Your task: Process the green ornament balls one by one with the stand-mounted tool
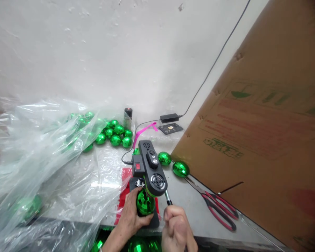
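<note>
My left hand is wrapped round a shiny green faceted ball, thumb in front and fingers behind. The ball sits right under the rounded front end of a small black electric device with a red switch and round grilles. In a closed fist, my right hand grips a metal rod with a black end, just right of the ball. The rod's tip reaches up to the device's front end; I cannot tell whether it is joined to it. A black base lies beneath the ball on red material.
Clear plastic sheeting covers the left, with several green balls in and beside it. Red-handled scissors, more balls and a large cardboard box stand right. A power adapter, phone-like slab and dark cylinder lie behind.
</note>
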`<state>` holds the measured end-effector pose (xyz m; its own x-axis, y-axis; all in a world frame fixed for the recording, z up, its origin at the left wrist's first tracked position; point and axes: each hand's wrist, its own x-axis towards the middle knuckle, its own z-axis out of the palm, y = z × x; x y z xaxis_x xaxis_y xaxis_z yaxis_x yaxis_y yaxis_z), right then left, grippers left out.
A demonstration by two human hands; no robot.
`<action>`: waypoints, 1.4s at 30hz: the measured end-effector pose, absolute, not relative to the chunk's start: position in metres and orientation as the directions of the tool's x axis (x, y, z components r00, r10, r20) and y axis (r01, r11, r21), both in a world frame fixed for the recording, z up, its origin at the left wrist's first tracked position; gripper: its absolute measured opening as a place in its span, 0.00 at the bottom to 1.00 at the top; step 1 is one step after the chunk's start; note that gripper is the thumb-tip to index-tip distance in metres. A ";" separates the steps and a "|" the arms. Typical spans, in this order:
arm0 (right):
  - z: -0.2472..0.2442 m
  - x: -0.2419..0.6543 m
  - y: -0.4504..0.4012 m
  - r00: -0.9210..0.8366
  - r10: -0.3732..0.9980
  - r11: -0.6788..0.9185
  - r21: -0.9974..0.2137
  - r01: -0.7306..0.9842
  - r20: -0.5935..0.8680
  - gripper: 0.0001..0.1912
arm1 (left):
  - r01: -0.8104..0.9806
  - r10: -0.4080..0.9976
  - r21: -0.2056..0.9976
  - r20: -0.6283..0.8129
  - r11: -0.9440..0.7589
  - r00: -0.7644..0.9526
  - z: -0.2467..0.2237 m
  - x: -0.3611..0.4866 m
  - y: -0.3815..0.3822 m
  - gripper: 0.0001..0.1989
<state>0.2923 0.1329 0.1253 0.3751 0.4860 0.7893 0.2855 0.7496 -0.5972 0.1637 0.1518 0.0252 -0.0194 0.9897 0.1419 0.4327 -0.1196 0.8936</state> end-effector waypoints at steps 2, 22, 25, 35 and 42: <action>0.120 0.294 0.134 0.354 0.462 0.767 -0.567 0.300 0.813 0.28 | 0.435 0.988 0.892 0.150 -0.125 -0.024 0.025 0.163 0.151 0.44; 0.188 0.306 0.128 0.277 0.617 0.701 -0.674 0.234 0.737 0.25 | 0.541 0.996 0.840 0.077 -0.038 -0.050 -0.016 0.079 0.030 0.43; 0.180 0.306 0.127 0.295 0.619 0.695 -0.683 0.226 0.727 0.23 | 0.580 0.994 0.806 -0.083 0.113 -0.077 -0.025 0.072 0.008 0.41; 0.175 0.309 0.127 0.255 0.603 0.721 -0.653 0.232 0.756 0.23 | 0.753 0.857 0.610 -0.500 0.247 0.123 -0.031 0.119 0.035 0.45; 0.182 0.315 0.127 0.150 0.619 0.714 -0.631 0.303 0.771 0.17 | 0.817 0.854 0.538 -0.507 0.207 0.117 -0.018 0.141 0.061 0.40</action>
